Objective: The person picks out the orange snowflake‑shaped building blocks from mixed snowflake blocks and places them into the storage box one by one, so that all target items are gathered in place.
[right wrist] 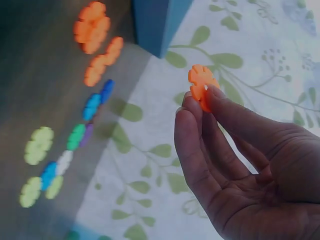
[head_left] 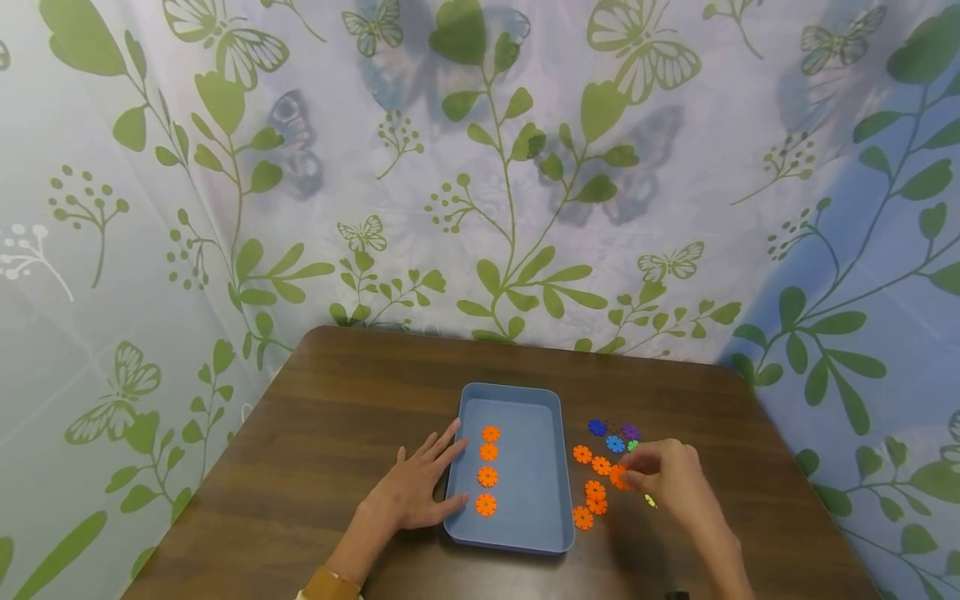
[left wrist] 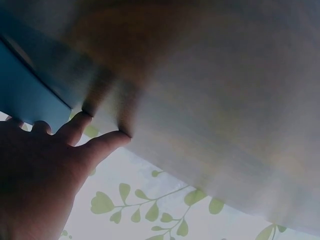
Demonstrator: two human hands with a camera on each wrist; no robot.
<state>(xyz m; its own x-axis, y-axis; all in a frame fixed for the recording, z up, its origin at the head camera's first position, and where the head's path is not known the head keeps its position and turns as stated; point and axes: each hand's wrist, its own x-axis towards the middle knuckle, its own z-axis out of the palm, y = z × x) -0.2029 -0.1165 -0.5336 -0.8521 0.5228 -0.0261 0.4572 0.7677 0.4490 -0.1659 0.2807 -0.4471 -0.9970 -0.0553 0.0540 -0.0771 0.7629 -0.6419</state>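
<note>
My right hand (head_left: 672,479) pinches an orange notched disc (right wrist: 201,82) between thumb and fingertips, above the table right of the tray. My left hand (head_left: 416,486) lies with spread, straight fingers along the left rim of the blue-grey tray (head_left: 528,525). Inside the tray, several orange discs stand in a column near its left side, the lowest being an orange disc (head_left: 486,505). In the left wrist view the left hand (left wrist: 55,155) shows its fingers stretched out beside the tray's wall.
Loose orange discs, such as an orange disc (head_left: 582,518), lie right of the tray. Beyond them are a dark blue disc (head_left: 597,427), a light blue disc (head_left: 615,444) and a purple disc (head_left: 631,432). A leaf-patterned curtain (head_left: 420,208) hangs behind the wooden table (head_left: 300,467).
</note>
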